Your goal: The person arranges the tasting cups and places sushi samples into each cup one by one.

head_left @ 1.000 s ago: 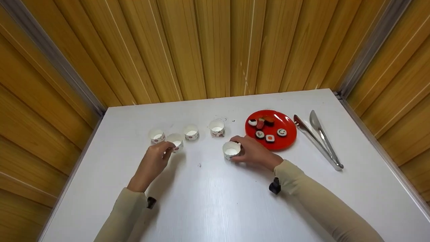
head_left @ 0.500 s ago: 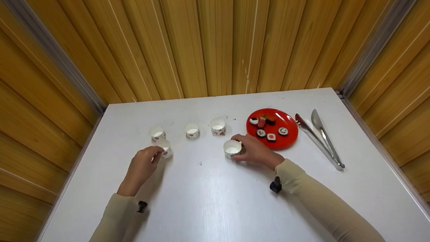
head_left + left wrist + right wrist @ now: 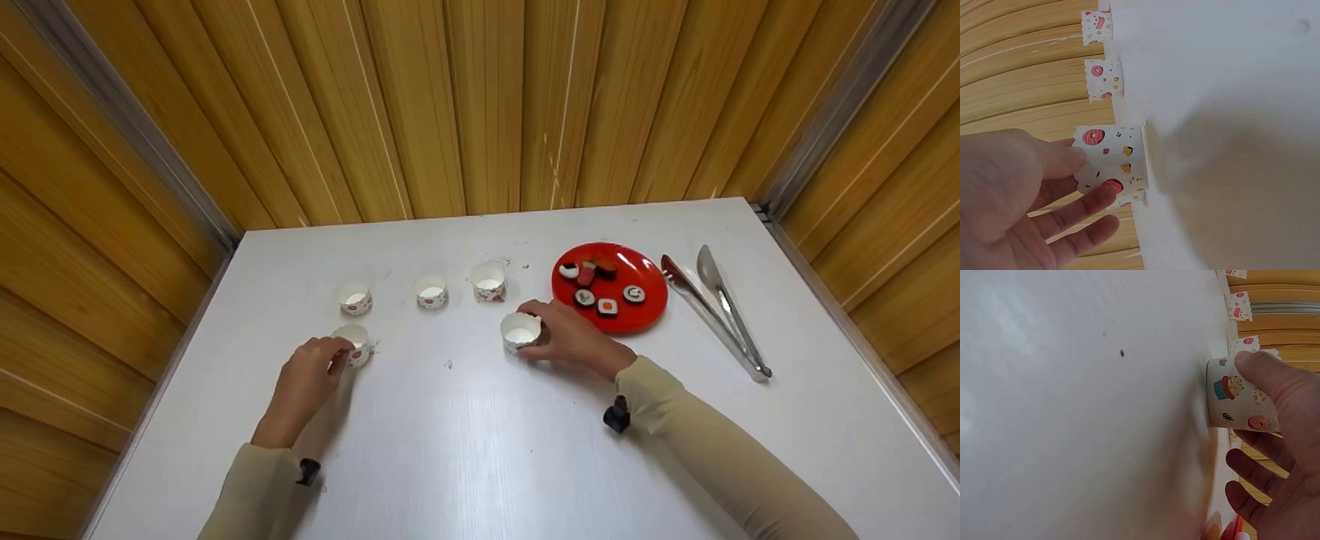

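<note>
My left hand [image 3: 300,379] pinches the rim of a white paper baking cup [image 3: 1109,149] printed with red and yellow sweets. That cup stands upright at the left of the white table [image 3: 465,457]. To its right, my right hand [image 3: 568,337] holds another upright paper cup [image 3: 1235,396] with a cupcake print, thumb on one side and fingers on the other. Three similar cups stand in a row behind: a left cup [image 3: 355,303], a middle cup [image 3: 431,298] and a right cup [image 3: 489,288]. The insides look white, with nothing in them.
A red plate [image 3: 645,316] bearing several small sushi pieces [image 3: 607,307] lies just beyond my right hand. Metal tongs [image 3: 739,330] rest spread on the table to the right of it. Wood-patterned panels [image 3: 480,112] wall in the table's back and sides.
My left hand has moved its cup left and toward me, from between two back cups to in front of the leftmost one. The right hand stays in place on its cup.
</note>
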A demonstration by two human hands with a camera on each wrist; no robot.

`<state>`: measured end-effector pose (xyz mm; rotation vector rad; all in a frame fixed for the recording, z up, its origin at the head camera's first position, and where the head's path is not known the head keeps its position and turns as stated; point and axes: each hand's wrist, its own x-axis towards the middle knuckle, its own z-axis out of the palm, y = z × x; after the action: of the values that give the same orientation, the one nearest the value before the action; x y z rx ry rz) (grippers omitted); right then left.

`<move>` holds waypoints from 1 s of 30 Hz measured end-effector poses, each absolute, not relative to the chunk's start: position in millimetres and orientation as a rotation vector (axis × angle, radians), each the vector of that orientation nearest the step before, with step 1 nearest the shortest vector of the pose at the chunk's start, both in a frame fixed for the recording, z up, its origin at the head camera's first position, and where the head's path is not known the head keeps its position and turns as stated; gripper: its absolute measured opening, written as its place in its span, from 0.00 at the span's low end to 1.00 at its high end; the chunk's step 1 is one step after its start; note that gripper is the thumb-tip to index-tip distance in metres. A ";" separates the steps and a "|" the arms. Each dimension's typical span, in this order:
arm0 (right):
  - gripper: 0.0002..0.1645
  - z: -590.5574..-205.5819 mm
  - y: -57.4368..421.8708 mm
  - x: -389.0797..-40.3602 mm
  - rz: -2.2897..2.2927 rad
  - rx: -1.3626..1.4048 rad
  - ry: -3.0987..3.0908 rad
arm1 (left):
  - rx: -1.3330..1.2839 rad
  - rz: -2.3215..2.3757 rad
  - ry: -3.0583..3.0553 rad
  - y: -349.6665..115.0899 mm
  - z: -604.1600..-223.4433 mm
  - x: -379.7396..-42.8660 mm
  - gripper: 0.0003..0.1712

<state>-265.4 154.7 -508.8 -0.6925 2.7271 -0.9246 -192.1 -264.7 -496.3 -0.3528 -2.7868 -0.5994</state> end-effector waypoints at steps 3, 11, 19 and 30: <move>0.38 -509.0 154.8 -265.2 -0.907 -0.688 2.735 | -0.335 -0.602 -2.799 -266.5 -497.8 -190.1 0.09; 0.39 -511.1 154.8 -266.1 -0.899 -0.683 2.726 | -0.280 -0.614 -2.837 -269.6 -502.6 -186.2 0.09; 0.39 -510.4 154.5 -265.1 -0.903 -0.691 2.732 | -0.261 -0.623 -2.865 -270.8 -504.9 -185.8 0.10; 0.38 -509.3 154.5 -264.7 -0.898 -0.687 2.739 | -0.316 -0.640 -2.821 -272.4 -503.6 -183.9 0.10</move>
<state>-264.7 154.5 -509.3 -0.6874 2.7393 -0.8985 -183.9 -272.4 -503.6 -0.3165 -2.8213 -0.6403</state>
